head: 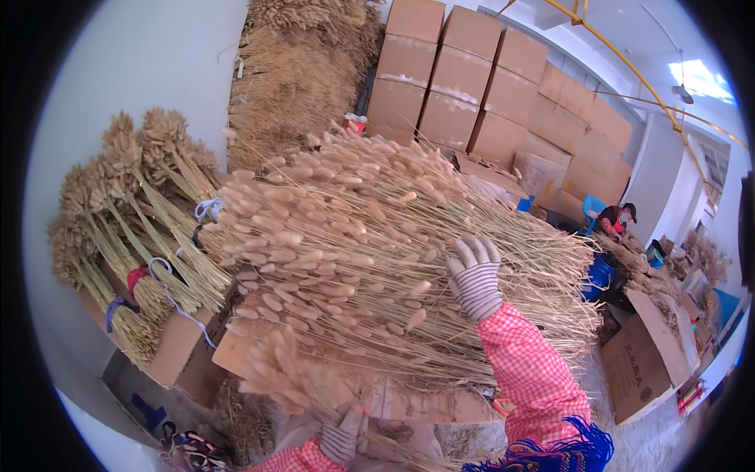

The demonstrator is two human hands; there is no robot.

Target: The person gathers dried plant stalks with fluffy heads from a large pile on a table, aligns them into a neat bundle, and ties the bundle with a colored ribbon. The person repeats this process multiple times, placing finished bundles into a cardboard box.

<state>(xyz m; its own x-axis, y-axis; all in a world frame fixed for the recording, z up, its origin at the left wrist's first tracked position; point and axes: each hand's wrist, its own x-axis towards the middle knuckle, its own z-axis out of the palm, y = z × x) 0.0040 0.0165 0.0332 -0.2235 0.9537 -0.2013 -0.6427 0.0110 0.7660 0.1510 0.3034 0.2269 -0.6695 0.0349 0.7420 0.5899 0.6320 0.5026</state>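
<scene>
A large heap of dried bunny-tail grass lies across a wooden table, fluffy heads to the left and stems to the right. My right hand, in a striped knit glove, rests on the stems at the heap's right part; whether its fingers grip any stems cannot be told. Low in front of me, my left hand, gloved the same way, is closed around a small bunch of the grass. The heads of that bunch point up and left and look blurred, while its stems trail to the lower right.
Tied bundles of dried grass lie on a cardboard box at the left. Stacked cartons and piled dried grass stand behind. An orange-handled tool lies at the table's near edge. Another person sits far right, near an open carton.
</scene>
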